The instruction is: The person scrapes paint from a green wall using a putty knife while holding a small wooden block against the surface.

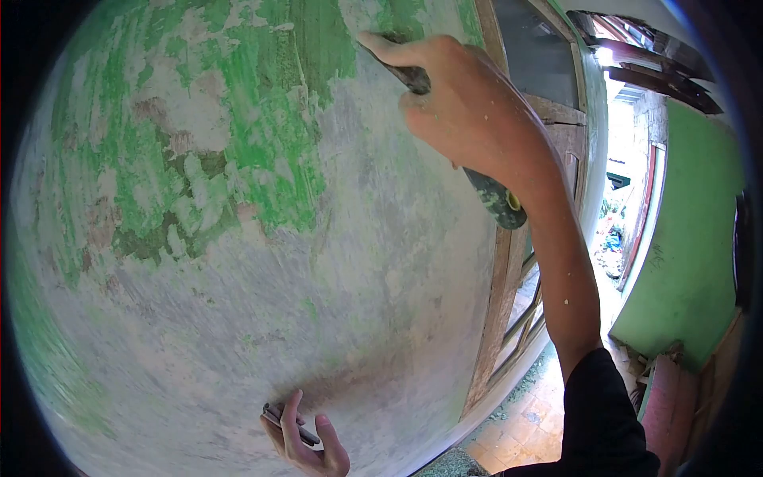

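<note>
My right hand (pixel 469 103) is closed around a scraper (pixel 499 199) whose dark, paint-spotted handle sticks out below the palm. Its blade is partly hidden by the fingers and lies against the wall (pixel 381 262) near the top. Patches of green paint (pixel 274 159) cover the wall's upper part, with pale grey-white surface below them. Low in the view, my left hand (pixel 306 441) has its fingers curled around a small dark flat tool (pixel 294 425), close to the wall.
Right of the wall stands a wooden frame (pixel 494 318) with glass panes. Beyond it are a bright doorway, a green wall (pixel 675 230) and a tiled floor (pixel 520 425) with debris. A reddish object (pixel 668 405) stands at the lower right.
</note>
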The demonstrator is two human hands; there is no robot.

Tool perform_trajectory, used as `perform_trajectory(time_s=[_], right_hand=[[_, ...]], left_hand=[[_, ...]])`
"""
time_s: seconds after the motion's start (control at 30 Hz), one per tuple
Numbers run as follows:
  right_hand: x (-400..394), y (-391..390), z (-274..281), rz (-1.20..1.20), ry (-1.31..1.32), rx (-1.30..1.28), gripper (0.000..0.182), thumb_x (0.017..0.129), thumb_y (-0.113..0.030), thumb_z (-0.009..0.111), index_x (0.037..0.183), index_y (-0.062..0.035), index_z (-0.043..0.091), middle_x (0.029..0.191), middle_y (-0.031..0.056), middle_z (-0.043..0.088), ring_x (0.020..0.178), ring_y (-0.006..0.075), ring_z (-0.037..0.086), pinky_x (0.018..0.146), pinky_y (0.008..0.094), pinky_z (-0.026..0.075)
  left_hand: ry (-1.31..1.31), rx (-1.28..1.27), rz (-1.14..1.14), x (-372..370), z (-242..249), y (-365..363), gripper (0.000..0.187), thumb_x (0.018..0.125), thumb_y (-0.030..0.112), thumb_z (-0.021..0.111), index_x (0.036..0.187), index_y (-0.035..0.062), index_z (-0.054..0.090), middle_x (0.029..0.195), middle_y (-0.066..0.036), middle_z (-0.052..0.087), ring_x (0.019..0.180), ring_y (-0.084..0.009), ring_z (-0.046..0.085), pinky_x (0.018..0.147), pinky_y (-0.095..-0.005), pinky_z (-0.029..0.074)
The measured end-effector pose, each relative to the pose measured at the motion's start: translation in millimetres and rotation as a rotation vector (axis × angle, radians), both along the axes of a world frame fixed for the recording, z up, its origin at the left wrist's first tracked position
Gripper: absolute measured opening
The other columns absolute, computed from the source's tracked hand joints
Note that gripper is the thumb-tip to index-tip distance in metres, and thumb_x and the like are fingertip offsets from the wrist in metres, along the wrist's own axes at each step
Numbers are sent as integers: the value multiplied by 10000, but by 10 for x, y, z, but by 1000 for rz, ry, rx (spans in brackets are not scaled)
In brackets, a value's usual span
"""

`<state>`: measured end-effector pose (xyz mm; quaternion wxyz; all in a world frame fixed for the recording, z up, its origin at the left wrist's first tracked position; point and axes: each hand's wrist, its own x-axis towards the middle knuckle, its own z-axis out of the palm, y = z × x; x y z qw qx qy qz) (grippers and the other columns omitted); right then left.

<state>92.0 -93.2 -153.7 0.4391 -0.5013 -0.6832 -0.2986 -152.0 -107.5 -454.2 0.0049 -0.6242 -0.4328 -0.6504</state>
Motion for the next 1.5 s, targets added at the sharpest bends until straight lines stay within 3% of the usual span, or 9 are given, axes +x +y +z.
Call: perform_trajectory(time_s=[0.17,0.27,0.33,0.67,1.07,1.13,1.23,1.43,1.5], right_hand=[[-31,-91,-50,13,75,-71,596,823,-9,579,1410,-113,575,832,235,662,533,251,624,612,386,523],[55,49,-114,39,-85,227,614,811,9,558,1409,-129,579,883,262,649,617,269,633,688,388,521],[37,-29,-96,0,-59,-17,612,816,8,561,1407,-150,585,891,280,611,681,298,618,761,386,509],[73,59,-49,19,-69,127,622,818,14,550,1409,-179,584,967,293,656,609,272,604,703,389,512],[-35,34,-52,29,-127,215,627,830,21,522,1430,-157,563,697,233,599,476,207,530,581,386,492],[-104,-149,28,30,99,-116,626,829,26,524,1432,-138,555,682,244,579,471,210,539,571,390,492],[30,46,-60,33,-104,142,627,833,31,535,1436,-139,548,705,245,609,475,213,579,563,384,501],[23,-21,-70,70,-59,75,619,837,33,559,1428,-147,560,747,260,622,479,226,566,595,385,508],[55,81,-173,51,-97,158,628,834,38,564,1431,-159,559,798,266,633,526,238,582,639,385,513]], left_hand=[[16,-23,-7,-6,18,-18,474,862,267,613,1211,-54,617,920,-98,419,810,-220,390,724,-353,325],[12,-31,5,31,26,-23,478,861,269,614,1213,-55,617,918,-99,420,808,-220,386,722,-351,323],[-11,-30,-1,16,14,-8,481,861,271,615,1214,-56,616,916,-100,421,809,-221,386,723,-351,323],[36,8,12,-13,-19,-8,475,875,280,615,1227,-38,617,956,-107,437,824,-220,394,730,-357,331],[10,-28,-3,9,34,-54,491,877,283,615,1241,-47,606,974,-113,444,843,-223,406,748,-356,342],[19,-28,-4,20,23,-44,496,877,287,617,1242,-48,605,975,-114,446,842,-223,408,749,-357,343],[-15,-27,-13,49,29,-51,493,875,285,615,1240,-47,609,967,-114,445,844,-225,410,751,-358,342],[25,-22,12,20,24,-46,494,864,262,609,1249,-47,601,957,-107,439,833,-222,399,731,-355,330],[-1,5,-49,16,52,-36,397,919,214,672,1267,25,653,895,-81,490,776,-220,424,633,-342,364]])
